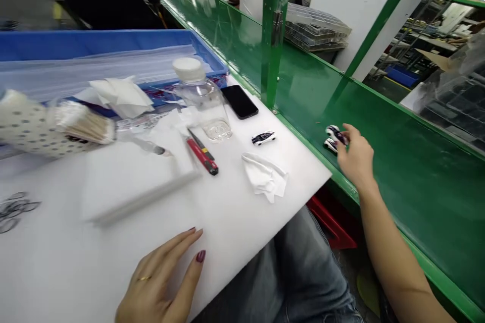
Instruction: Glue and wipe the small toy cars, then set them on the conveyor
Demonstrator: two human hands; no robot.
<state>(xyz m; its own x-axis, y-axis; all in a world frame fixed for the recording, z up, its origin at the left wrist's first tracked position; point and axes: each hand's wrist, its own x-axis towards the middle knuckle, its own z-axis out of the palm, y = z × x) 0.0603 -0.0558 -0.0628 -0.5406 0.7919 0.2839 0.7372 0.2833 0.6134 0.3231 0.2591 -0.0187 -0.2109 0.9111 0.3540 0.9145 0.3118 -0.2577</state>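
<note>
My right hand [356,155] reaches over the green belt surface at the right, its fingers closed on a small white and dark toy car [335,133]. Just under that car sits a second small white piece [330,145], partly hidden; it looks like another toy car. On the white table my left hand [161,277] rests with fingers apart, holding nothing. Another white and black toy car [263,138] lies near the table's right side. In front of it is a crumpled white cloth [265,175].
A red utility knife [202,155], a clear bottle [206,103] with a white cap and a black phone [239,101] are on the table. Behind them stands a blue bin [132,38]. A green post [272,35] rises at the table's far edge. Black rings [17,209] lie left.
</note>
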